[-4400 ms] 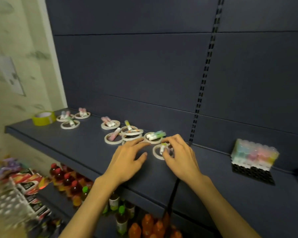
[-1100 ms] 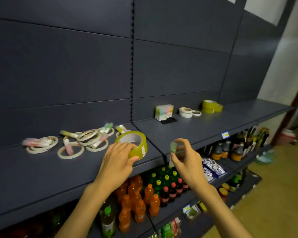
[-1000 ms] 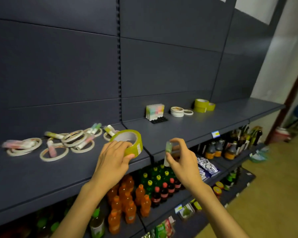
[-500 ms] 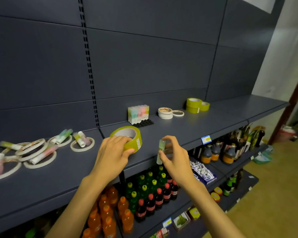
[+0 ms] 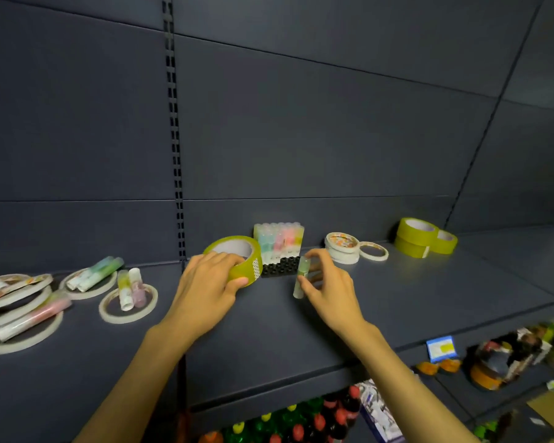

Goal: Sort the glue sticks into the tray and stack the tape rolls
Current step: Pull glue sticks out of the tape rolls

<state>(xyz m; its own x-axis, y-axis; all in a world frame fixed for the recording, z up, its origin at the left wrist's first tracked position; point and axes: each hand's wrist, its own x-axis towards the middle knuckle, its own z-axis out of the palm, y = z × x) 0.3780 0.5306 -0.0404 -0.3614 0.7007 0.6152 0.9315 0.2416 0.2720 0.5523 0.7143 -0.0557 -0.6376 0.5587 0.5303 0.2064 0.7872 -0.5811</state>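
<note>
Left hand [image 5: 211,282] at frame centre, closed around wide yellow-green tape roll [image 5: 237,259] above dark shelf [image 5: 413,298]. Right hand [image 5: 328,282] just right of it, pinching upright green glue stick [image 5: 301,276] between thumb and fingers. Black tray [image 5: 280,268] of glue sticks directly behind; loose white rolls and sticks at left

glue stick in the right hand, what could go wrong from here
The right hand pinches the glue stick by fingertips only, so it might slip. The black tray already stands packed at the back, so seating it could knock neighbours. The left hand carries the yellow tape roll close beside the tray and could bump it.
</note>
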